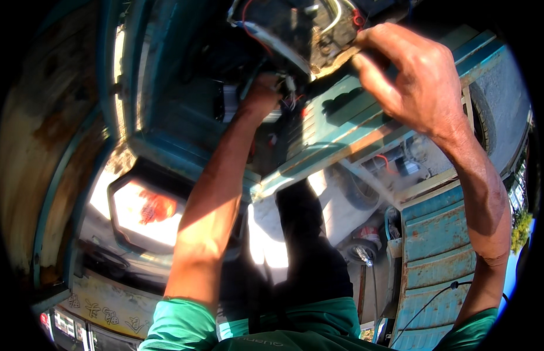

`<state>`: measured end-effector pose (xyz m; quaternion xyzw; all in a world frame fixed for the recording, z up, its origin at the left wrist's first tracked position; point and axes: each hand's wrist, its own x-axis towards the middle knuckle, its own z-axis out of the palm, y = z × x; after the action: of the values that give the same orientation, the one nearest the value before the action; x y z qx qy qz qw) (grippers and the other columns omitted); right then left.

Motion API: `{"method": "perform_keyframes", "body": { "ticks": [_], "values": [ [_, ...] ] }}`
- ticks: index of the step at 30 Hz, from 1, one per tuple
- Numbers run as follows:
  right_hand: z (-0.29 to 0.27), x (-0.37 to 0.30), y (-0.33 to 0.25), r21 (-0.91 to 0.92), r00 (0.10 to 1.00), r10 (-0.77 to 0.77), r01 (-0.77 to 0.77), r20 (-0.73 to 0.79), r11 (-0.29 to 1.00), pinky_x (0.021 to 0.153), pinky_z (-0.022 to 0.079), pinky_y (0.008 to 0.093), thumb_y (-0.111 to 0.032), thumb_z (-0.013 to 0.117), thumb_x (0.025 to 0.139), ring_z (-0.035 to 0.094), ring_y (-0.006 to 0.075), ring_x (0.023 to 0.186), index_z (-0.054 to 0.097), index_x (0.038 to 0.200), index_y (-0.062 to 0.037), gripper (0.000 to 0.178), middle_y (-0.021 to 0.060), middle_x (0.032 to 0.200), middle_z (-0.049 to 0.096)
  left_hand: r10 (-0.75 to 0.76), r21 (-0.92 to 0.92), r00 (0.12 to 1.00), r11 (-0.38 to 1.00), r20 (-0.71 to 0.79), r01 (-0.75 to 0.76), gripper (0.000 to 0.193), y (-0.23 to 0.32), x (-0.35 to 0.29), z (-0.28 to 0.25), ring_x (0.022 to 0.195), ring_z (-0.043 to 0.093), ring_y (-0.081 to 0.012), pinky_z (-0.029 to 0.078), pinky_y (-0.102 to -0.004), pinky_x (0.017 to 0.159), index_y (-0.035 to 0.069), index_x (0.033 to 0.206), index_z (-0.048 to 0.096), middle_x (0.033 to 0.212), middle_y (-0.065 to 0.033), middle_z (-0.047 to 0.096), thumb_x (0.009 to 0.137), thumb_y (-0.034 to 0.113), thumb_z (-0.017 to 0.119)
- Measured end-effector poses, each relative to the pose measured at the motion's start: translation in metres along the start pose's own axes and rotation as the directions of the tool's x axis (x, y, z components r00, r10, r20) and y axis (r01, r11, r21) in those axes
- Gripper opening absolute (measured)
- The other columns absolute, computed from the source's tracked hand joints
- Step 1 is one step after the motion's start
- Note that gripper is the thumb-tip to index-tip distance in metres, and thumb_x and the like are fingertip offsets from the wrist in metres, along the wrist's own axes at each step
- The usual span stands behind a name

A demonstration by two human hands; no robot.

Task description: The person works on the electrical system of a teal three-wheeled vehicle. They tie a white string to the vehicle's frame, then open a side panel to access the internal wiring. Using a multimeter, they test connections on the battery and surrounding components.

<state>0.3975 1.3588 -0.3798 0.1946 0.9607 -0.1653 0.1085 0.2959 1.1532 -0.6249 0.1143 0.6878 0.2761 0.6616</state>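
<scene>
Pinching panel edge (pixel 336 62), right hand (pixel 422 79)

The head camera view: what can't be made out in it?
In the head view:
Left hand: fingertips lost in shadow among wires.
Right hand: most fingers hidden behind the hand itself.
Grimy wired part: top cut off by the upper edge.
Orange-red shape: blurred and washed out by glare.

Harsh glare (amid deep shadows)

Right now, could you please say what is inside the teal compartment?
A silver ribbed box and wires beside the left hand; whatever that hand or deep shadow covers is hidden.
</scene>
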Motion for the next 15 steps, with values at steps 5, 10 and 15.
{"method": "perform_keyframes", "body": {
  "ticks": [5, 10, 15],
  "values": [
    [0.002, -0.001, 0.0, 0.016, 1.0, 0.003, -0.002, -0.021, 1.0, 0.07, 0.056, 0.0333, -0.02, 0.067, 0.087, 0.069, 0.0243, 0.078, 0.068, 0.103, -0.0044, 0.022, 0.0113, 0.09, 0.068, -0.017, -0.016, 1.0, 1.0, 0.014, 0.017, 0.047, 0.008, -0.002, -0.001, 0.101, 0.066, -0.0231, 0.059, -0.0328, 0.076, 0.003, 0.124, 0.059, 0.121, -0.0117, 0.065, 0.079, -0.003, 0.07],
    [0.001, 0.0, 0.001, 0.023, 0.999, 0.003, -0.002, -0.032, 1.0, 0.07, 0.056, 0.0334, -0.019, 0.067, 0.087, 0.069, 0.0245, 0.078, 0.068, 0.103, -0.0045, 0.022, 0.0114, 0.09, 0.068, 0.024, -0.017, 1.0, 1.0, 0.015, -0.024, 0.047, -0.005, 0.008, -0.002, 0.105, 0.065, -0.0236, 0.059, -0.0341, 0.078, 0.003, 0.125, 0.059, 0.124, -0.012, 0.063, 0.079, -0.002, 0.07],
    [0.001, 0.0, 0.003, 0.027, 0.999, 0.006, -0.005, -0.039, 1.0, 0.07, 0.056, 0.0334, -0.019, 0.067, 0.087, 0.069, 0.0246, 0.078, 0.068, 0.103, -0.0047, 0.021, 0.0114, 0.091, 0.068, -0.05, -0.247, 0.992, 0.966, 0.114, 0.077, 0.053, -0.007, 0.01, -0.009, 0.107, 0.064, -0.0255, 0.057, -0.0389, 0.082, 0.004, 0.129, 0.055, 0.126, -0.0119, 0.06, 0.079, -0.002, 0.071]
  ]
}}
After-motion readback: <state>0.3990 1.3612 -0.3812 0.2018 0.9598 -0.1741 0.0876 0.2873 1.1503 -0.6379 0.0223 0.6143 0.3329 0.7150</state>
